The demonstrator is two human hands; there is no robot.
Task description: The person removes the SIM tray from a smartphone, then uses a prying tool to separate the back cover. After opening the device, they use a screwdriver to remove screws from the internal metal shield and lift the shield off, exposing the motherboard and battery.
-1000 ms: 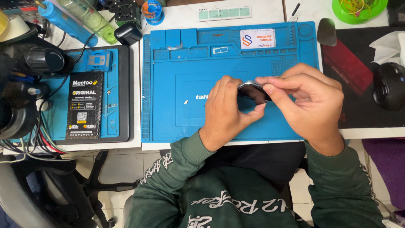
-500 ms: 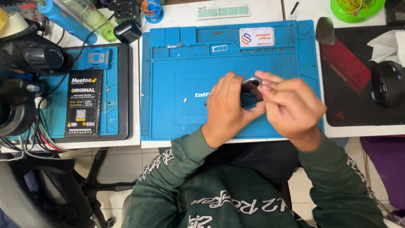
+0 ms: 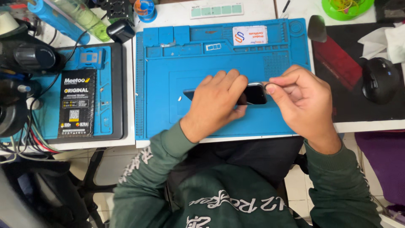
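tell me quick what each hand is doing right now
Left hand: closed over the dark phone, pressing it to the blue mat.
Right hand: fingers pinched at the phone's right end; anything held cannot be told.

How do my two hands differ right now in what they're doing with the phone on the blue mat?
The left hand lies flat, palm down, over the dark phone, pressing it onto the blue mat; the right hand is curled, thumb and forefinger pinched at the phone's right end. The left hand covers most of the phone; the right hand meets only its edge. Both are bare, in green sleeves, resting over the mat.
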